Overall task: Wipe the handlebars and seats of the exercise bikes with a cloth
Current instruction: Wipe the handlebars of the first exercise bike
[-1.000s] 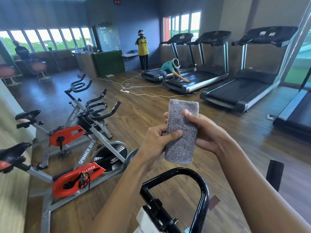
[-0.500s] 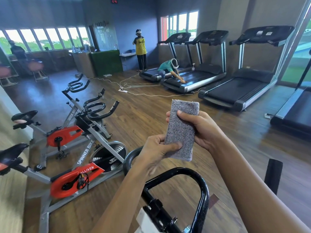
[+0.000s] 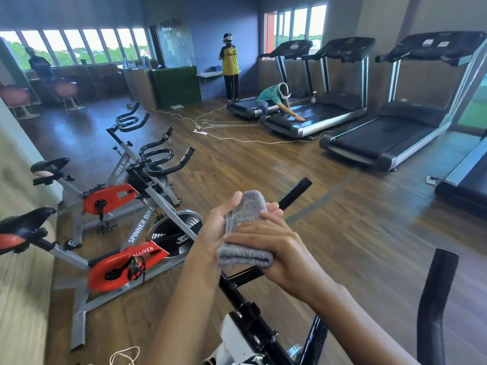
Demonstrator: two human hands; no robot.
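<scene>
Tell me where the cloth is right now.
In the head view, centre frame: the grey cloth is held between the left hand and right hand, above the nearest bike's black handlebar.

cloth (image 3: 249, 206): mottled grey
handlebars (image 3: 436, 306) at 5 o'clock: glossy black
bikes (image 3: 142, 225) at 9 o'clock: silver frames, red-orange guards, black saddles
floor (image 3: 342, 233): brown wood grain
treadmills (image 3: 390, 135) at 1 o'clock: black, silver trim
wall (image 3: 210, 19): dark blue
</scene>
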